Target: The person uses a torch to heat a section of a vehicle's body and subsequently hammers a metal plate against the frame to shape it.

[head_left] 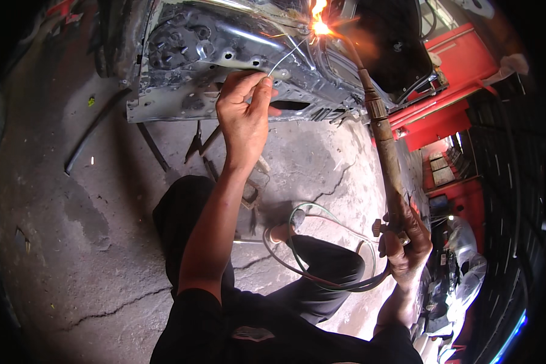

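My left hand (247, 112) pinches a thin filler rod (287, 56) between thumb and fingers. The rod slants up and right toward a bright flame (320, 25) with sparks. My right hand (408, 242) wraps round the lower body of a long gas welding torch (379, 133), close to its valve knob. The torch tip points up and left into the flame, at the upper edge of a dark car door (182, 67) with bare grey patches and holes. Glare hides the exact spot where rod, flame and metal meet.
Green and dark hoses (306, 273) loop from the torch across my legs. Dark stand legs (97, 130) reach the cracked concrete floor (121, 242) below the door. A red cabinet (461, 54) stands at the right, with plastic-wrapped items (464, 267) nearer me.
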A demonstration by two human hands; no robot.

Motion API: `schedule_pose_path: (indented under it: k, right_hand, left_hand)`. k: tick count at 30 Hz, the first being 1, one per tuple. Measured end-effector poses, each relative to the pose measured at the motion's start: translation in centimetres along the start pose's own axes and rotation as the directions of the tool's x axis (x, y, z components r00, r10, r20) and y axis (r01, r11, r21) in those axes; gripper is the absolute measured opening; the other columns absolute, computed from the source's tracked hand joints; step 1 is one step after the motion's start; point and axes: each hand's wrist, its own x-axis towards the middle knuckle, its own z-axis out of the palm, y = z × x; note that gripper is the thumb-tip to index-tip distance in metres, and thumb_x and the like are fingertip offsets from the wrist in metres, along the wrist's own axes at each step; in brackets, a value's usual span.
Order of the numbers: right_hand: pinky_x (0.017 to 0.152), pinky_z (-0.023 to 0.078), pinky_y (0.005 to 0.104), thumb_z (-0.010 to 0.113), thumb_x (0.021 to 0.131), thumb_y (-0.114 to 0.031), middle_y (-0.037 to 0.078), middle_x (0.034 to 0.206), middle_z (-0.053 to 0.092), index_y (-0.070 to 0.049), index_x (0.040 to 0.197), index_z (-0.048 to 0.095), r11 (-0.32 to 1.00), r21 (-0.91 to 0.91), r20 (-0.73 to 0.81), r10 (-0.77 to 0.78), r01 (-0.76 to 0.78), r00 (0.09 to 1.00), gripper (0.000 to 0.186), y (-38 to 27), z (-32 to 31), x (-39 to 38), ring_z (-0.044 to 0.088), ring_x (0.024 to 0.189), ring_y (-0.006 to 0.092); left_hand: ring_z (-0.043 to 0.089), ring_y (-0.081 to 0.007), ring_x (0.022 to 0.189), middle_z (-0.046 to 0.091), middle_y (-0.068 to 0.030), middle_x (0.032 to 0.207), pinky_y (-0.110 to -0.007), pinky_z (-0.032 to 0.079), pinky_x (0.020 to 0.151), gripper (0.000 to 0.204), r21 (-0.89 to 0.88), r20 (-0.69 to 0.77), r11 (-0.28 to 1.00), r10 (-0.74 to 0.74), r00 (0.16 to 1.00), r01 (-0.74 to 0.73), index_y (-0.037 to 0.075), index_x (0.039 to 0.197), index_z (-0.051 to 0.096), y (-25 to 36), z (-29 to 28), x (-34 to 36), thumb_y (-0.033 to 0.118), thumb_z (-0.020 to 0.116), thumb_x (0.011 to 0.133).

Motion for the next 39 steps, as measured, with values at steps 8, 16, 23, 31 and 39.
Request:
schedule_pose_path:
  k: [8, 16, 23, 31, 39]
  right_hand:
    - [0.049, 0.043, 0.0211, 0.077, 0.094, -0.042, 0.006, 0.096, 0.062, -0.003, 0.147, 0.055, 0.999, -0.037, 0.007, -0.013, 0.014, 1.000, 0.070, 0.50, -0.26, -0.20, 0.054, 0.059, 0.0056]
    - [0.050, 0.042, 0.0214, 0.077, 0.094, -0.043, 0.006, 0.097, 0.064, -0.002, 0.147, 0.056, 1.000, -0.020, 0.008, -0.010, 0.010, 1.000, 0.070, 0.30, -0.18, -0.09, 0.054, 0.059, 0.0054]
    - [0.052, 0.041, 0.0221, 0.076, 0.095, -0.044, 0.006, 0.096, 0.066, 0.000, 0.146, 0.056, 0.999, -0.020, 0.014, -0.042, 0.042, 0.999, 0.070, 0.25, -0.10, 0.10, 0.053, 0.059, 0.0049]
    - [0.052, 0.042, 0.0221, 0.076, 0.095, -0.042, 0.006, 0.096, 0.065, -0.002, 0.147, 0.056, 0.999, -0.034, 0.027, -0.032, 0.033, 0.999, 0.068, 0.41, -0.42, -0.06, 0.053, 0.060, 0.0050]
    - [0.053, 0.042, 0.0217, 0.076, 0.094, -0.043, 0.006, 0.098, 0.065, -0.001, 0.147, 0.056, 0.998, -0.053, 0.027, -0.035, 0.037, 0.999, 0.070, 0.53, -0.49, -0.11, 0.054, 0.062, 0.0051]
  left_hand:
    - [0.071, -0.0191, 0.088, 0.070, -0.0114, 0.106, -0.029, 0.063, 0.057, 0.021, 0.032, -0.009, 0.999, 0.003, 1.000, -0.003, -0.006, 0.114, 0.072, 0.06, 0.00, -0.09, 0.009, 0.068, 0.099]
    - [0.071, -0.0187, 0.088, 0.070, -0.0114, 0.105, -0.029, 0.063, 0.057, 0.021, 0.017, -0.008, 1.000, 0.005, 1.000, -0.005, -0.005, 0.114, 0.072, -0.13, 0.13, -0.13, 0.009, 0.069, 0.099]
    - [0.071, -0.0190, 0.088, 0.070, -0.0116, 0.107, -0.029, 0.063, 0.057, 0.021, 0.006, -0.019, 1.000, -0.015, 1.000, 0.015, -0.005, 0.115, 0.071, -0.12, 0.18, -0.14, 0.008, 0.068, 0.099]
    - [0.072, -0.0198, 0.088, 0.069, -0.0117, 0.108, -0.030, 0.063, 0.057, 0.020, 0.011, -0.014, 1.000, 0.002, 1.000, -0.002, -0.006, 0.115, 0.071, -0.18, 0.22, -0.19, 0.007, 0.067, 0.100]
    - [0.072, -0.0196, 0.087, 0.070, -0.0119, 0.106, -0.029, 0.063, 0.056, 0.021, 0.011, -0.016, 1.000, 0.000, 1.000, 0.000, -0.006, 0.114, 0.071, -0.13, 0.32, -0.18, 0.008, 0.068, 0.100]
